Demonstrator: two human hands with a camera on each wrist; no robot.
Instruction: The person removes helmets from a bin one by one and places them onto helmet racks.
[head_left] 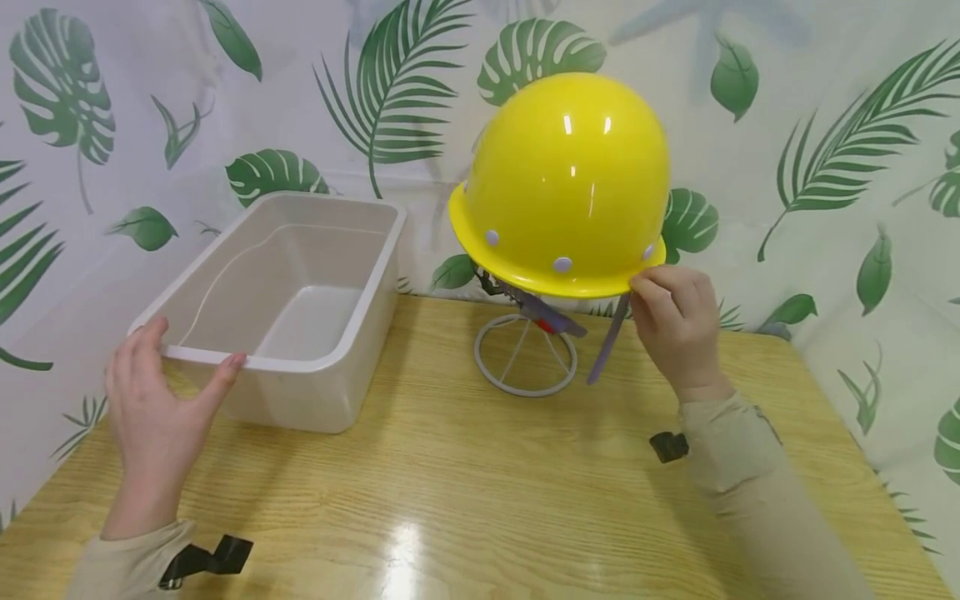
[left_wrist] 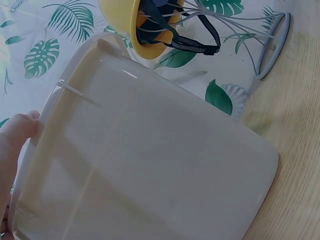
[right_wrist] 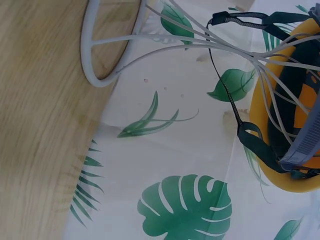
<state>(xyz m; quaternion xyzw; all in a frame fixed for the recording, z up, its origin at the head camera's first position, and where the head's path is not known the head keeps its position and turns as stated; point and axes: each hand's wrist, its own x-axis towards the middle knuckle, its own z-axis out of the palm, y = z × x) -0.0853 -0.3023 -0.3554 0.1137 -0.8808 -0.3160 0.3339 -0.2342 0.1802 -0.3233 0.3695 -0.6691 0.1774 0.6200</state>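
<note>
A yellow hard hat [head_left: 570,183] sits atop a white wire stand [head_left: 527,392], slightly tilted. At the brim's right front, my right hand [head_left: 675,321] pinches the edge between thumb and curled fingers. Below the brim hang a grey-purple strap [head_left: 609,342] and, in the right wrist view, a dark chin strap [right_wrist: 257,147]. My left hand [head_left: 161,408] holds the near left corner of a beige plastic tub [head_left: 337,367], its thumb on the front rim and its fingers at the left side. Only the left thumb [left_wrist: 22,127] and a bit of finger show in the left wrist view.
Tub and stand rest on a wood-grain table [head_left: 480,492]. Behind it hangs a white cloth backdrop [head_left: 825,275] printed with green leaves. The stand's ring base [right_wrist: 90,45] lies near the table's back edge.
</note>
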